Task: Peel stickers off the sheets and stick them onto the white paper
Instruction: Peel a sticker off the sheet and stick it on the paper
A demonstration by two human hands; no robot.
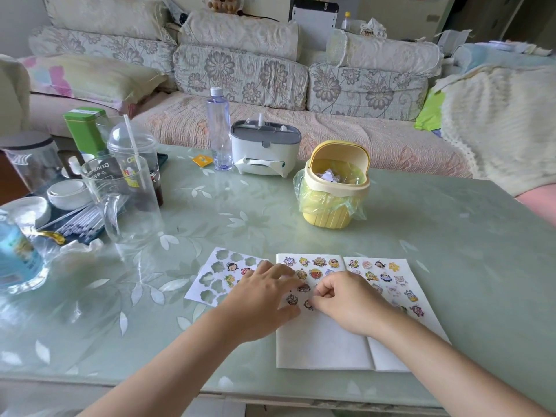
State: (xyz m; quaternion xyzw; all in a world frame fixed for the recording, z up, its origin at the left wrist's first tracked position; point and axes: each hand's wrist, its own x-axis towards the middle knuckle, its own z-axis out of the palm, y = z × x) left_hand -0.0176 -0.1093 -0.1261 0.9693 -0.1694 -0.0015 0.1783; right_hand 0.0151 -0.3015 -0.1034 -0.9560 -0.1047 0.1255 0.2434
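Nearest my view, two bare forearms [168, 371] reach in from the lower edge over the bench [90, 326], whose glossy pale-green top carries a white leaf pattern. Just past them lies the white paper [325, 341], matte and rectangular, creased down the middle into two leaves. Its near half is bare; its far half carries rows of small rounded cartoon stickers [388, 276].

The left hand [264, 296] lies palm down at the paper's left edge, fingers straight and spread, tips resting on the paper. The right hand [346, 302] sits knuckles up on the middle of the paper, fingers curled under. Its thumb and forefinger meet at the edge of one dark sticker [308, 304]; I cannot tell whether they actually grip it.

Left of the paper, partly under the left hand, the sticker sheet [210, 278] lies flat: thin white backing with empty flower-shaped outlines and a few stickers on it.

Farther off stands a yellow ribbed plastic bin [328, 218], lined with a thin green bag, lid tilted up, crumpled paper inside. Beyond it are a white-and-grey box [264, 152] and an upright clear bottle [219, 130], with clear cups [132, 182] at left. Behind the bench runs a sofa [240, 73] with quilted floral cushions.
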